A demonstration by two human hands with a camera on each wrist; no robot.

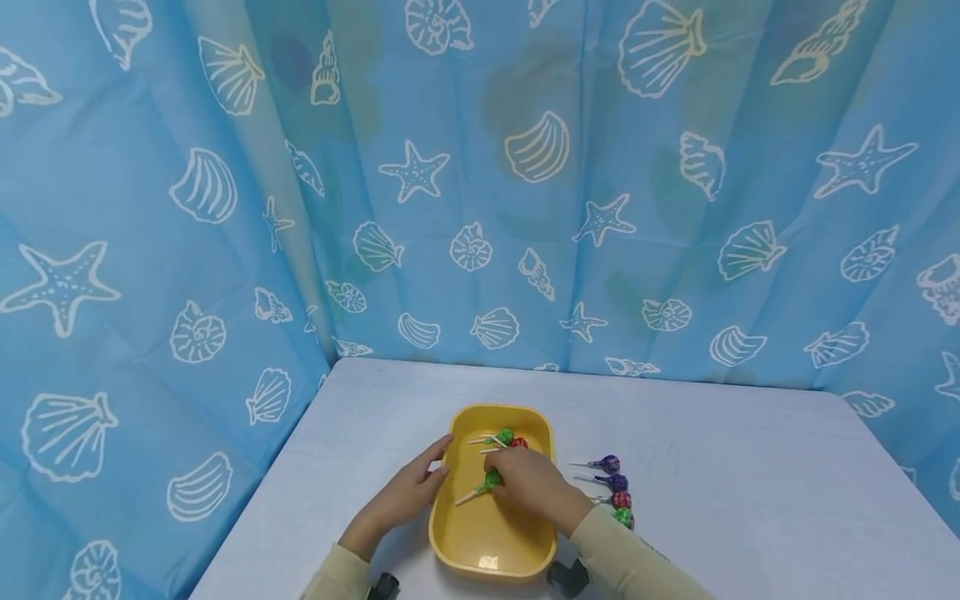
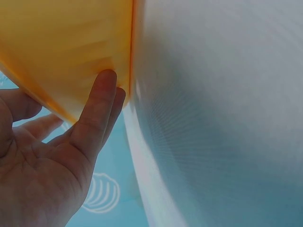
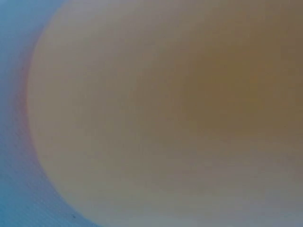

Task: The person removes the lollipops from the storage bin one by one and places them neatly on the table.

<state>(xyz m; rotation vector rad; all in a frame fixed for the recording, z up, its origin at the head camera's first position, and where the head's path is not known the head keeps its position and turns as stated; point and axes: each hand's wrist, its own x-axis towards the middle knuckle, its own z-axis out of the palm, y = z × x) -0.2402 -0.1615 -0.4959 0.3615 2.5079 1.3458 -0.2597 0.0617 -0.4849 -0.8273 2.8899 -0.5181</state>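
A yellow tray (image 1: 489,550) stands on the white table. Inside its far part lie a green lollipop (image 1: 506,436) and a red lollipop (image 1: 519,443), their white sticks pointing left. My right hand (image 1: 532,485) reaches over the tray's right side and grips a green-wrapped lollipop (image 1: 492,478), whose stick slants down to the left; its fingertips are partly hidden. My left hand (image 1: 414,490) is at the tray's left wall; in the left wrist view its straight fingers (image 2: 97,106) touch the outside of the yellow wall. A blurred yellow-brown surface fills most of the right wrist view.
Right of the tray, a column of lollipops lies on the table: purple ones (image 1: 617,482), a red one (image 1: 622,500) and a green one (image 1: 623,517), partly behind the right sleeve. A blue curtain (image 1: 480,200) with shell prints hangs behind the table and along its sides.
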